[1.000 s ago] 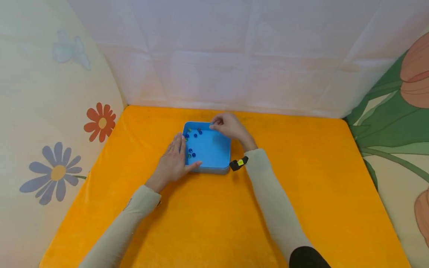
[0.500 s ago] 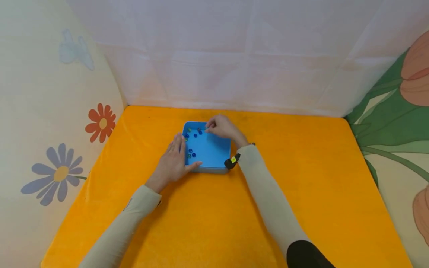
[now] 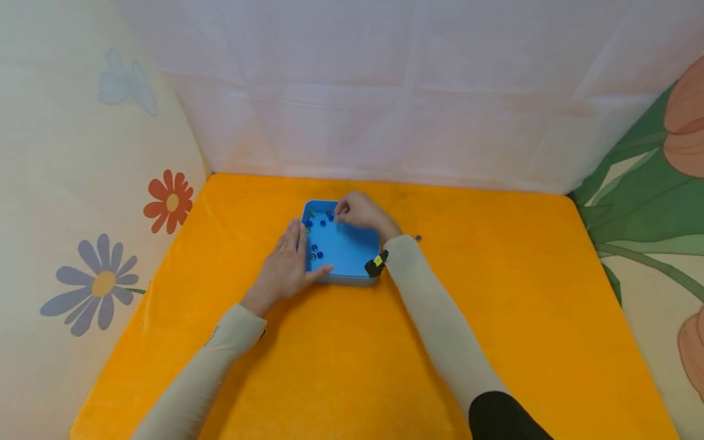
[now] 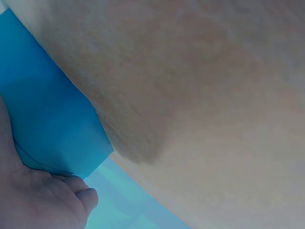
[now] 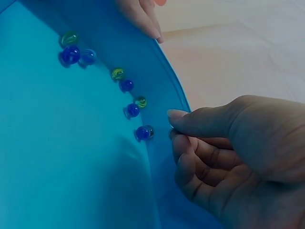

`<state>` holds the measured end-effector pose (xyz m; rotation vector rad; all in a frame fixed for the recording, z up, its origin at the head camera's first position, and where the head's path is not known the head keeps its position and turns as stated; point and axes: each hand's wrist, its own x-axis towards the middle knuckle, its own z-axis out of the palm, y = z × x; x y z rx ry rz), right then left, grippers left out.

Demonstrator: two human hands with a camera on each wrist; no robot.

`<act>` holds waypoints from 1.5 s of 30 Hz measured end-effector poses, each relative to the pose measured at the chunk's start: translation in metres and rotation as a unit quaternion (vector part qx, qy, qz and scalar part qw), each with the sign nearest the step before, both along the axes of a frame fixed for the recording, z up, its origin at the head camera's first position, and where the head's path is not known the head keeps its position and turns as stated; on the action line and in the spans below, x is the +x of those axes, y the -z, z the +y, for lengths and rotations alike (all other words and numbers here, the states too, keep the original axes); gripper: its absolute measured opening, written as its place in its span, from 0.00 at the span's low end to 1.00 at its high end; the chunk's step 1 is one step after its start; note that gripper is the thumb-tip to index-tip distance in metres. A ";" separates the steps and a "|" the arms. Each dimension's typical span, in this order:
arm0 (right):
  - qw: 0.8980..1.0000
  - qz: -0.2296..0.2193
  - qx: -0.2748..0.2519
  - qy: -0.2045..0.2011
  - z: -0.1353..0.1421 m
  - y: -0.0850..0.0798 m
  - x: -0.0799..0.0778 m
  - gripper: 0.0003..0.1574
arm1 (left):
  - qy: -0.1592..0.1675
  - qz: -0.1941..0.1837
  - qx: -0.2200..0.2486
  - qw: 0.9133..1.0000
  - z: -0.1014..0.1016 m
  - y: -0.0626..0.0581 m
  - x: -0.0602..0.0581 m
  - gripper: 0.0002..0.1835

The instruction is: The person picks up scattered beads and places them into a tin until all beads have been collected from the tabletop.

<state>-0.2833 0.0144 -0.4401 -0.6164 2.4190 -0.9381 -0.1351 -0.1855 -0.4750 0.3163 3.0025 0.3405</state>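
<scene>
A square blue box (image 3: 349,250) holds several glass marbles, some dark blue (image 5: 70,55) and some with green swirls (image 5: 117,74), gathered along its left and far sides. My left hand (image 3: 283,269) lies with straight fingers along the box's left wall, the thumb reaching over the front rim. Over the far side of the box is my right hand (image 3: 363,214), thumb and index finger pinched together at a small marble that the fingertips mostly hide. In the right wrist view these fingertips (image 5: 178,117) are close to the inner wall, beside a pair of marbles (image 5: 144,132).
A single dark marble (image 3: 418,238) lies outside the box on the orange cloth (image 3: 495,275), just right of the right wrist. White fabric (image 3: 341,122) hangs behind the table, and flower-printed panels (image 3: 104,201) flank it on both sides.
My right hand has moved left and slightly down over the box's far side, still pinching. The dark marble by the right wrist has come into view. The left hand stays in place.
</scene>
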 end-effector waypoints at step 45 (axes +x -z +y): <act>0.992 0.063 -0.064 0.090 0.114 -0.008 0.031 0.21 | 0.000 -0.005 0.004 1.000 0.002 0.002 0.000 0.66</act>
